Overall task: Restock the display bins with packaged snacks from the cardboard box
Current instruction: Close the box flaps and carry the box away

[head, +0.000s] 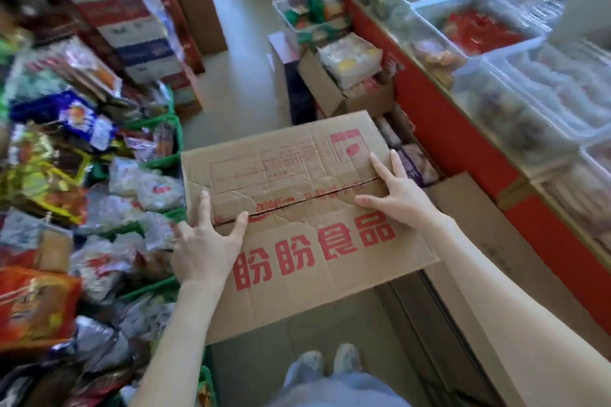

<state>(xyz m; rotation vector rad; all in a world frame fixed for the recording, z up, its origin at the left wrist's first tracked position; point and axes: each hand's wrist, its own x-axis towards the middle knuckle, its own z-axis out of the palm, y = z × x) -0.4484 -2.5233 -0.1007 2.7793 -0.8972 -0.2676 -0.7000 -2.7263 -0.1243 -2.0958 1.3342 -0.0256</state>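
Note:
A closed cardboard box (297, 195) with red printing fills the aisle in front of me, its top flaps meeting along a seam across the middle. My left hand (206, 241) rests on the box's left side, fingers spread, thumb at the seam. Over at the right side, my right hand (396, 188) lies flat with straight fingers across the seam. Green display bins (165, 162) heaped with packaged snacks (66, 149) line the left. Clear plastic bins (515, 102) of snacks sit on the red counter at the right.
Open cardboard boxes (344, 89) with packets stand on the floor beyond the box, against the red counter front (456, 142). Stacked cartons (132, 26) rise at the back left. Flattened cardboard (463, 241) lies at the right. Bare floor (244, 76) runs ahead; my shoes (327, 360) show below.

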